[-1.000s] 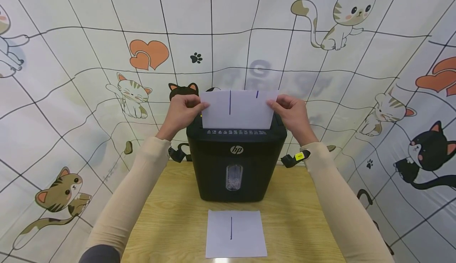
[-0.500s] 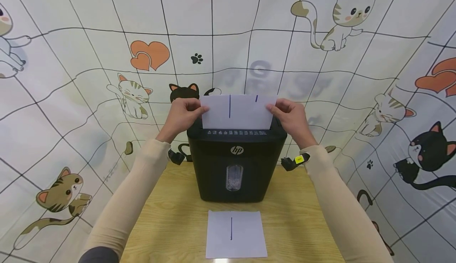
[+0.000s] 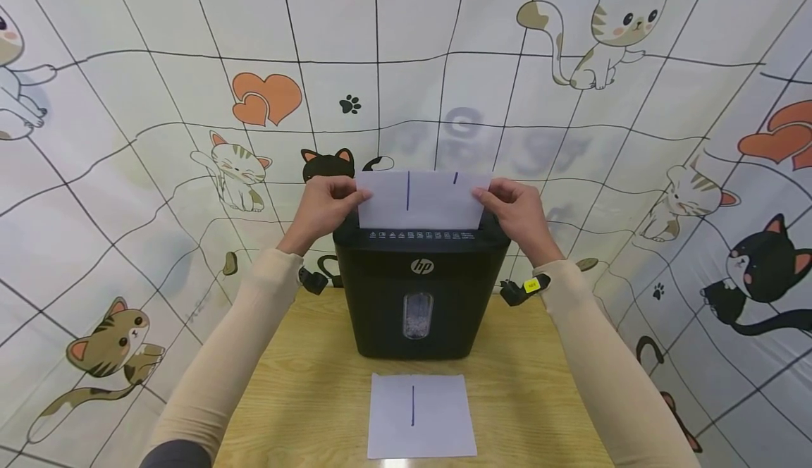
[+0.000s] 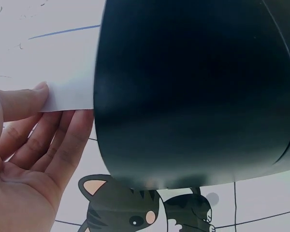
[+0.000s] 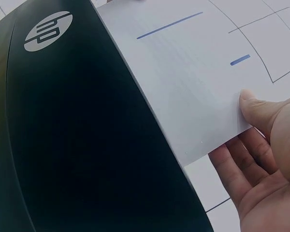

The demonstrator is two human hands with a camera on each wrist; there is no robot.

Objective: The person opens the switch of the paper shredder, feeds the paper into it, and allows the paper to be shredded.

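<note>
A white sheet of paper (image 3: 421, 204) with two blue pen lines stands upright in the top slot of a black HP paper shredder (image 3: 380, 299). My left hand (image 3: 325, 207) pinches the sheet's left edge between thumb and fingers. At the opposite edge my right hand (image 3: 520, 211) pinches it the same way. Its lower part is hidden inside the shredder. In the left wrist view the thumb (image 4: 26, 102) lies on the paper's face with the fingers behind. The right wrist view has the right thumb (image 5: 261, 111) on the sheet close to the short blue line.
A second white sheet (image 3: 438, 426) with one blue line lies on the wooden table (image 3: 285, 397) in front of the shredder. Through the shredder's window (image 3: 417, 316) pale shreds show. A white cloth printed with cats and a grid (image 3: 419, 17) hangs behind and at both sides.
The held sheet has sunk a little lower into the shredder slot, and both hands have come down slightly with it. The sheet on the table has stayed put.
</note>
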